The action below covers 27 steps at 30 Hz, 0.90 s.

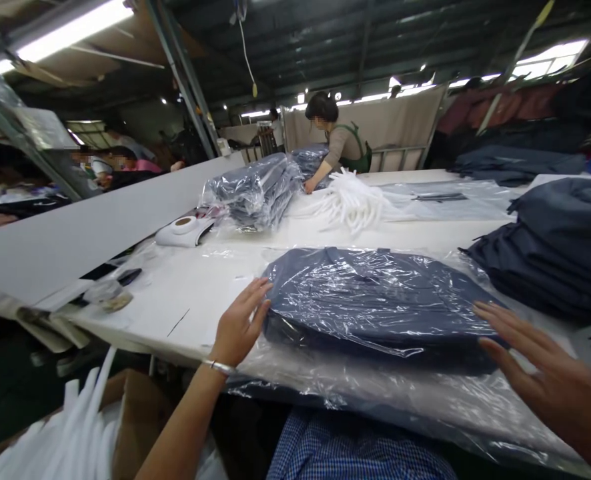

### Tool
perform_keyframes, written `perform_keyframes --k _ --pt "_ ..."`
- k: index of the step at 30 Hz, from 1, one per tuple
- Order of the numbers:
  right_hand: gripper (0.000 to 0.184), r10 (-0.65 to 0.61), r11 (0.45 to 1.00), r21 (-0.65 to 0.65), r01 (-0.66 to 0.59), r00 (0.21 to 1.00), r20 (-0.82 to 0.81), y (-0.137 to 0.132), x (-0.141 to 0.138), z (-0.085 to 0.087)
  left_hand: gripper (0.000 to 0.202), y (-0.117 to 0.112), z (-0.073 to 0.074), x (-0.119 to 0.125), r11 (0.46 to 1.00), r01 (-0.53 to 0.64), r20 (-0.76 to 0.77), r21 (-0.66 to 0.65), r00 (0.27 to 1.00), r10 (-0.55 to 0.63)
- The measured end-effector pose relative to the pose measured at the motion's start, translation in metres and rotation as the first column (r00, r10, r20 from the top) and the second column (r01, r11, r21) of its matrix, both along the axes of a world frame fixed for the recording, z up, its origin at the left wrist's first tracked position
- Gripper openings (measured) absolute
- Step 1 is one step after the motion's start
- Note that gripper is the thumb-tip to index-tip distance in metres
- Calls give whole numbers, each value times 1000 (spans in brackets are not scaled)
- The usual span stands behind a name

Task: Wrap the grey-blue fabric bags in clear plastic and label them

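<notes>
A dark blue garment bag point(355, 300), wrapped in clear shiny plastic, lies flat on the white table before me. My left hand point(243, 320), with a silver bangle at the wrist, rests its fingers against the bundle's left end. At the right end is my right hand point(530, 353), fingers stretched out and apart, close to or touching the plastic. More clear plastic film point(375, 383) spreads under the bundle and hangs over the table's front edge.
Plastic-wrapped bundles point(255, 190) and white foam strips point(353, 200) lie farther back, near a co-worker point(343, 140). Dark folded fabric point(570, 240) is piled at right. A cardboard box point(140, 413) of white tubes stands lower left. A white panel point(100, 213) edges the table.
</notes>
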State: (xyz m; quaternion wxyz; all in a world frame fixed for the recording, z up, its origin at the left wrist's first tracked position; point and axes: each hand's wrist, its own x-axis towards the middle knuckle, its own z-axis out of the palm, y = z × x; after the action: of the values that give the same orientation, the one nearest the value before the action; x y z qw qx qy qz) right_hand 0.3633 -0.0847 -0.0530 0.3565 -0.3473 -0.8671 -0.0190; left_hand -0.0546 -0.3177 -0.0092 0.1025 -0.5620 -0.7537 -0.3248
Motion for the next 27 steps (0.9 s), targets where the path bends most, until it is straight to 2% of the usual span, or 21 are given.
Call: perform_keyframes --k 2,4,7,10,12,14,17,22,25,27 --pt "57 81 996 15 -84 986 147 25 -24 -5 40 31 -6 -6 997 63 -76 -52 995 -66" --pt "59 33 998 40 -46 964 265 47 -37 -19 41 45 -22 -17 990 66 -122 -126 989 -81" --pt "61 -48 999 38 36 931 362 62 -36 -51 43 42 -57 -29 974 39 -161 -221 984 -75" --pt "62 -49 999 20 44 921 385 53 -32 -77 47 30 -93 -29 965 7 -210 -262 976 -64" --pt "61 -52 999 21 47 925 376 42 -35 -84 50 25 -111 -26 964 -29 -238 -263 971 -36" --pt "59 -68 998 27 62 929 364 35 -40 -85 51 23 -122 -25 964 -53 -254 -260 967 -15" --pt "55 -48 999 31 40 928 369 35 -37 -82 54 22 -128 -29 966 -45 -283 -254 959 -29" --pt "56 -49 999 33 40 937 345 56 -1 -86 63 20 -130 -37 983 22 -361 -180 928 -87" --pt "54 -55 998 28 49 953 299 56 14 -84 64 19 -125 -24 996 6 -403 -90 914 -41" --pt "51 -66 997 44 58 972 225 38 12 -77 64 18 -119 -12 996 23 -444 -88 894 -60"
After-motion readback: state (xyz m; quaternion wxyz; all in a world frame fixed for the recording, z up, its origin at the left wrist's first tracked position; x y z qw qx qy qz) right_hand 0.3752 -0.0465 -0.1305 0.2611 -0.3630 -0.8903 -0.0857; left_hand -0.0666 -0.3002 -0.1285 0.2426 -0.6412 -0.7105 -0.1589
